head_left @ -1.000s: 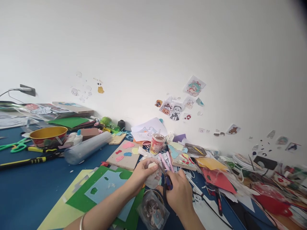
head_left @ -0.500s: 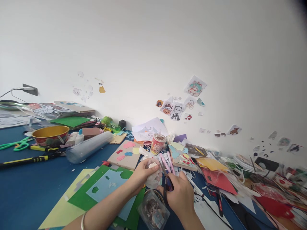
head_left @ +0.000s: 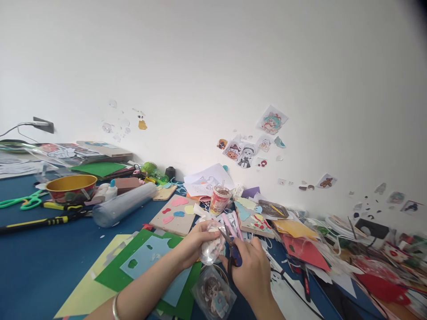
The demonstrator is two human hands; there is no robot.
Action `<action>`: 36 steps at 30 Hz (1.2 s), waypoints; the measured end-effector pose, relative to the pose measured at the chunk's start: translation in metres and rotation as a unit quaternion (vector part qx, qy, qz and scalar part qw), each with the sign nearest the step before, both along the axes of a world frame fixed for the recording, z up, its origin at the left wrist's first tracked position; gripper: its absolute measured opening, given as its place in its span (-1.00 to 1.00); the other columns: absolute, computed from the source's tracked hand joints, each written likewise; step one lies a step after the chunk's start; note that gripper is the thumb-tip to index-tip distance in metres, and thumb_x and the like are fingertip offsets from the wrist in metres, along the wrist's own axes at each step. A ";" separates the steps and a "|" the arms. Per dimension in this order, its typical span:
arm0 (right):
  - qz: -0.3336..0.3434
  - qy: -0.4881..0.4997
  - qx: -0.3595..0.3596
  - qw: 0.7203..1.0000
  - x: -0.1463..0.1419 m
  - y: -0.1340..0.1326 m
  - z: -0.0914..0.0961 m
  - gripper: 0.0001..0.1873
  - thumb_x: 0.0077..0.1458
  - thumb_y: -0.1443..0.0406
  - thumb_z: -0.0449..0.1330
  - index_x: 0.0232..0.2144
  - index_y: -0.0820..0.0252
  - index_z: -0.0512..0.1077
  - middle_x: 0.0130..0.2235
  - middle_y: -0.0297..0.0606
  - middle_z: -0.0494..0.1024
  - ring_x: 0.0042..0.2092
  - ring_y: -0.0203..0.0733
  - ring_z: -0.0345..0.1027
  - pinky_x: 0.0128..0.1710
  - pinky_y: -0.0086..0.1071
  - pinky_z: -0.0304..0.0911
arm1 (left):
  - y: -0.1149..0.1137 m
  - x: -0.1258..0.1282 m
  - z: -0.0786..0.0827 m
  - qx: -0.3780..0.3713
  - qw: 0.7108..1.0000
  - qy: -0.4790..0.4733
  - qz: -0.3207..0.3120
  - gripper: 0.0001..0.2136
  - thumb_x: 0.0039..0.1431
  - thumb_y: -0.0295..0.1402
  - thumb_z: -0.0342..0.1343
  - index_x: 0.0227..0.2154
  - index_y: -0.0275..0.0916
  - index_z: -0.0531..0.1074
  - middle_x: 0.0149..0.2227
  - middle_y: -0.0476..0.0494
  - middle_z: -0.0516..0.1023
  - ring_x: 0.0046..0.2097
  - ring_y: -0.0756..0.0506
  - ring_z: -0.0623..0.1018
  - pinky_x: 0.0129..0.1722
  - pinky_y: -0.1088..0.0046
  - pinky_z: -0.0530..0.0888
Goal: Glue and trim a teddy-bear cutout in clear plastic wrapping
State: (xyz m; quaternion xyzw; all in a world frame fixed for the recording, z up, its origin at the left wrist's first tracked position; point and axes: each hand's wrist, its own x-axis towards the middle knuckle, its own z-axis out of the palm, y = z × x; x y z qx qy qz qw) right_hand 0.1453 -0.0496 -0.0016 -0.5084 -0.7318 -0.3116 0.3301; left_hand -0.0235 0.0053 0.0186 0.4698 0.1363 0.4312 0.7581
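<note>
My left hand (head_left: 195, 244) pinches a clear, shiny plastic piece (head_left: 211, 251) with pale pink and white shapes showing through it. In my right hand (head_left: 251, 269) is a pair of dark-handled scissors (head_left: 229, 243), its fingers wrapped through the handles. The scissor blades point up and left, slightly apart, at the right edge of the plastic; whether they touch it I cannot tell. Just below both hands lies a clear-wrapped picture of a cartoon figure (head_left: 215, 295). Behind them stands a printed paper cup (head_left: 220, 200).
Left of my arm lie green paper (head_left: 115, 275) and light blue paper (head_left: 167, 275). A plastic roll (head_left: 123, 206), a gold-lined bowl (head_left: 71, 184) and green scissors (head_left: 28, 202) are farther left. Boards with coloured cutouts (head_left: 175, 215) stand behind. Red paper (head_left: 303, 251) and clutter fill the right.
The plastic piece has turned in my left hand and now catches the light. The scissors have stayed close beside it, with only a slight shift of my right hand.
</note>
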 end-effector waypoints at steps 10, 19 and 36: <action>0.003 -0.019 -0.007 1.000 0.000 0.001 -0.001 -0.58 -0.03 0.03 0.17 -0.27 0.26 0.44 -0.50 -0.17 0.42 -0.37 -0.05 0.16 -0.41 -0.29 0.07 | -0.003 -0.003 0.006 0.005 0.999 0.017 -0.033 -0.87 -0.07 -0.44 0.21 -0.43 -0.36 0.40 -0.52 -0.13 0.48 -0.51 -0.02 0.47 -0.50 0.52 0.38; 0.002 -0.032 0.038 0.999 -0.006 -0.003 -0.001 -0.55 -0.05 0.05 0.20 -0.28 0.34 0.44 -0.52 -0.16 0.41 -0.39 -0.05 0.14 -0.41 -0.27 0.05 | -0.004 -0.007 0.010 0.019 0.999 0.032 -0.009 -0.85 -0.10 -0.45 0.23 -0.44 -0.35 0.39 -0.51 -0.11 0.49 -0.51 -0.01 0.47 -0.50 0.55 0.38; -0.043 -0.047 0.035 0.997 -0.011 -0.002 -0.006 -0.80 -0.09 0.29 0.21 -0.37 0.31 0.47 -0.61 -0.19 0.40 -0.42 -0.03 0.16 -0.41 -0.29 0.01 | -0.002 -0.006 0.007 0.061 0.992 0.093 0.052 -0.74 -0.07 -0.34 0.25 -0.34 -0.30 0.34 -0.44 -0.11 0.52 -0.45 -0.03 0.48 -0.42 0.48 0.40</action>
